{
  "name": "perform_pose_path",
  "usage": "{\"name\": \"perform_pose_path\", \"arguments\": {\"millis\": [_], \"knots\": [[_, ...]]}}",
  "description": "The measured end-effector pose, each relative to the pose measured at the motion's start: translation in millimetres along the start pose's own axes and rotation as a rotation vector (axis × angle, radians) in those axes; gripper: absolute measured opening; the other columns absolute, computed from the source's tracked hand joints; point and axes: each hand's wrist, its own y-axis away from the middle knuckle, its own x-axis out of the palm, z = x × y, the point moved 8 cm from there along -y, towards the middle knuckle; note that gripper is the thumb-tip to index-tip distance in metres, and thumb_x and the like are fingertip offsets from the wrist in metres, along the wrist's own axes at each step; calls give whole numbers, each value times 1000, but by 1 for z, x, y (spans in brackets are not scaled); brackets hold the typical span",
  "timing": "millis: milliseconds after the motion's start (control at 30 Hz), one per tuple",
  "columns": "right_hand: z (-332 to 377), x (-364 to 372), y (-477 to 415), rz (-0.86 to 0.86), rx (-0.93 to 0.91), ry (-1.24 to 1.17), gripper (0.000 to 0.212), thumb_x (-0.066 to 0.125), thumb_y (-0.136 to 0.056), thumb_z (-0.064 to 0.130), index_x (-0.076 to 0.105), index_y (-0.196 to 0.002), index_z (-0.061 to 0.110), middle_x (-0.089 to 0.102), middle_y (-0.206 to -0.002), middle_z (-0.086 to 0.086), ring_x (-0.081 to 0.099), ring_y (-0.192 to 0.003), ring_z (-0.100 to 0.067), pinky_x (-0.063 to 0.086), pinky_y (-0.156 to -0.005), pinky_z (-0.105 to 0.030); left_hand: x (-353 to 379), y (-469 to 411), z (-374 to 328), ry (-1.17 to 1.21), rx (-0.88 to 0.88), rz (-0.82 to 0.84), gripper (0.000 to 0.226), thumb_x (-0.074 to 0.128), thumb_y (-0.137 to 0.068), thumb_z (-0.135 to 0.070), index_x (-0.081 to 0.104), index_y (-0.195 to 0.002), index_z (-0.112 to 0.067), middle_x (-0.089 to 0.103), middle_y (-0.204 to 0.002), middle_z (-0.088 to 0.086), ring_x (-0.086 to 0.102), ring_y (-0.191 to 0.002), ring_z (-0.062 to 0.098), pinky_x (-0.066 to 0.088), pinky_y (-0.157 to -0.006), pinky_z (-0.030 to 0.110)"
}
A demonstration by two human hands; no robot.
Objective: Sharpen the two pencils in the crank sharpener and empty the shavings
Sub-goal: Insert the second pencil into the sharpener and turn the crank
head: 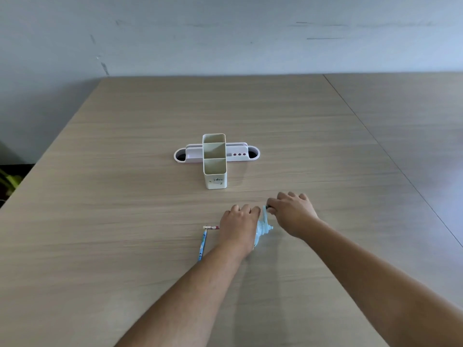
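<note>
A light blue crank sharpener stands on the wooden table near me. My left hand lies over its body and grips it, hiding most of it. My right hand is closed on the crank handle at the sharpener's right end. A red-and-white pencil sticks out to the left from under my left hand, seemingly pushed into the sharpener. A blue pencil lies loose on the table just left of my left wrist, pointing away from me.
A cream pen holder with three compartments stands further back in the middle of the table, in front of a white-and-pink tray with holes. A table seam runs along the right.
</note>
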Motion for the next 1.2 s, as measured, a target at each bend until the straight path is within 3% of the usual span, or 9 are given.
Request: {"name": "perform_pose_path", "arguments": {"millis": [133,333,433,533,633,767,900,1033,1200], "knots": [[7,53,6,191,-19,100,31,35,-94,20,53,-120,27,58,-120,-7,49,-114,-28,33,-94,-37,0,-3,1,18,-67,-8,51,68,-74,-5,45,-120,-15,55,-121,5,51,-111,27,43,-87,35],[12,55,68,26,-33,-43,27,30,-99,35,54,-108,26,61,-106,0,52,-104,-24,28,-80,-31,0,-3,0,7,-51,-1,55,66,-77,-4,43,-126,-14,54,-125,6,50,-114,27,43,-89,35],[7,47,67,61,0,-133,29,30,-97,42,54,-106,27,61,-108,2,53,-107,-22,34,-88,-35,1,-2,-1,34,-19,25,73,80,-70,-20,39,-131,-17,50,-132,4,46,-120,27,41,-96,36],[-2,27,64,65,26,-238,28,31,-97,41,52,-102,24,64,-108,1,57,-105,-23,37,-88,-38,-2,4,-1,52,50,-3,109,88,-56,-44,26,-144,-25,39,-142,1,32,-136,24,26,-113,36],[-13,-2,61,-19,64,-246,28,30,-98,35,54,-98,20,67,-103,-4,59,-97,-29,36,-78,-35,-16,13,10,17,60,-73,113,84,-58,-49,20,-148,-29,29,-151,0,16,-146,21,12,-120,38],[-3,-42,47,-126,55,-275,27,37,-97,34,59,-97,18,68,-101,-4,60,-95,-30,33,-73,-30,-34,26,43,36,-6,-88,98,83,-61,-44,31,-143,-28,37,-144,-4,30,-139,18,23,-115,34],[44,-69,30,-144,-117,-341,24,49,-92,37,60,-104,19,62,-101,2,56,-102,-21,38,-85,-33,-34,33,71,40,-95,-56,56,72,-75,-37,50,-125,-27,51,-130,-4,46,-124,20,37,-99,35],[81,-38,21,21,-248,-153,49,59,-85,46,49,-129,27,54,-132,3,47,-123,-19,34,-101,-36,-24,35,75,20,-116,-36,32,67,-83,-34,60,-113,-25,62,-118,-3,53,-117,21,38,-93,35],[87,-17,16,21,-239,-94,66,67,-77,46,43,-136,26,52,-134,2,45,-124,-21,32,-101,-34,-21,33,66,-65,-83,-77,14,59,-89,-25,66,-101,-21,68,-107,1,59,-108,25,38,-87,35]]}}
